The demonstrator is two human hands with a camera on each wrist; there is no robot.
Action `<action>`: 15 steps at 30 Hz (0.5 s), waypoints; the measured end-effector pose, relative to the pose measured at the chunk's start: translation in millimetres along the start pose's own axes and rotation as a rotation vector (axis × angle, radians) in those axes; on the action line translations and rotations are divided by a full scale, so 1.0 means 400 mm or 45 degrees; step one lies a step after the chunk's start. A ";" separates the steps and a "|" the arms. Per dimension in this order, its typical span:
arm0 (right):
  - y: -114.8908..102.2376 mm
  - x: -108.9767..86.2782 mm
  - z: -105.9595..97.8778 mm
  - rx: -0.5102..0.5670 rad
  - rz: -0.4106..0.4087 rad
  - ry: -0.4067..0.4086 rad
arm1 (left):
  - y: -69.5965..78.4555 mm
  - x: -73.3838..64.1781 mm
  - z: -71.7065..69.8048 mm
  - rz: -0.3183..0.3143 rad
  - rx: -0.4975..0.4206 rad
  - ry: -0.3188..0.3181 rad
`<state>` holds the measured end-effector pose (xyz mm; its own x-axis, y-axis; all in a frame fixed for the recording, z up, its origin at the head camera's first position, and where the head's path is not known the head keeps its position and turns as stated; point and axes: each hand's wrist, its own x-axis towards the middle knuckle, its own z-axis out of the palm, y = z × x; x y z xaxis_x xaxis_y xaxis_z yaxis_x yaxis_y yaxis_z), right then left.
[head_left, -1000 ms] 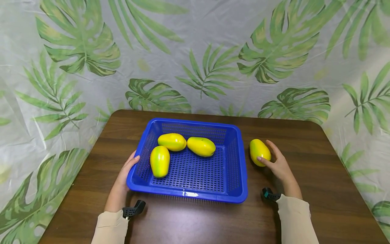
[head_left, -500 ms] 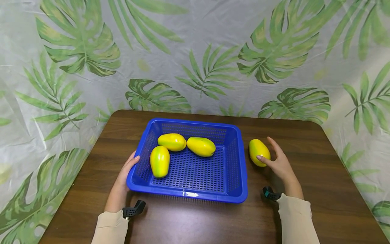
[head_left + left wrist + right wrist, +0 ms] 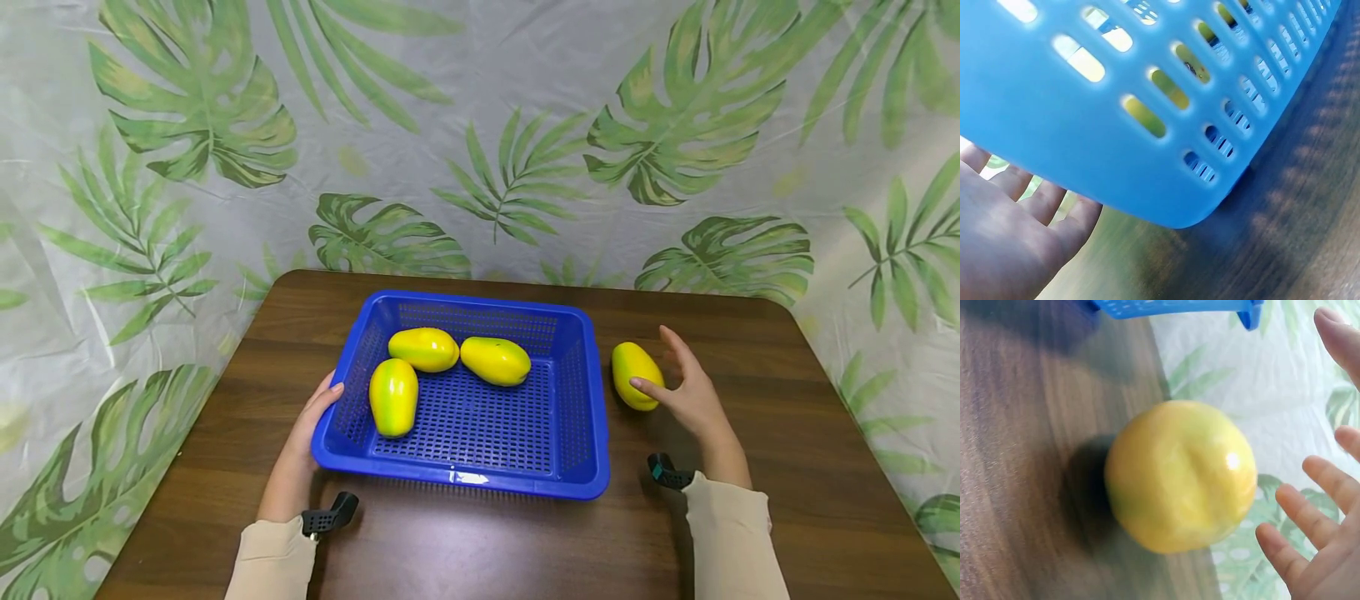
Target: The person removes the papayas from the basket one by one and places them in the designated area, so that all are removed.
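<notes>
A blue plastic basket (image 3: 480, 479) with slotted walls stands on the table, and three yellow-green papayas (image 3: 393, 398) lie inside it toward the left and back. My left hand (image 3: 309, 425) grips the basket's left rim, thumb over the top. In the left wrist view the fingers of the left hand (image 3: 1016, 231) reach under the rim from outside. Another papaya (image 3: 632, 375) rests on the table right of the basket. Beside it my right hand (image 3: 693, 400) has its fingers spread. The right wrist view shows a gap between this papaya (image 3: 1179, 478) and the fingertips.
The brown wooden table (image 3: 495, 550) has rounded back corners. Behind it hangs a pale cloth (image 3: 525, 75) printed with green leaves. A dark camera mount sits on each wrist, the left mount (image 3: 330, 515) close to the basket's front left corner.
My right hand has loosened from the loose papaya, its fingers spreading wider and drawing slightly right. The papaya has shifted a little left. The left hand and basket have stayed put.
</notes>
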<state>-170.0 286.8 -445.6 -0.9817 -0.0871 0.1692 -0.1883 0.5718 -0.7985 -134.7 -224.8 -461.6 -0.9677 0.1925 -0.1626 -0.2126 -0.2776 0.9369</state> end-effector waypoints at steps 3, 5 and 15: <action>-0.010 0.001 -0.004 0.006 -0.012 0.004 | 0.000 -0.001 -0.001 0.010 0.000 -0.011; -0.018 0.002 -0.006 0.008 -0.019 0.006 | 0.000 0.000 -0.002 0.028 -0.004 -0.028; -0.073 0.008 -0.017 -0.006 -0.013 -0.025 | -0.004 0.000 -0.004 0.052 -0.042 -0.052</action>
<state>-167.4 275.6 -417.7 -0.9801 -0.1086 0.1660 -0.1982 0.5744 -0.7942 -134.7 -225.9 -463.7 -0.9695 0.2187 -0.1106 -0.1777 -0.3169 0.9316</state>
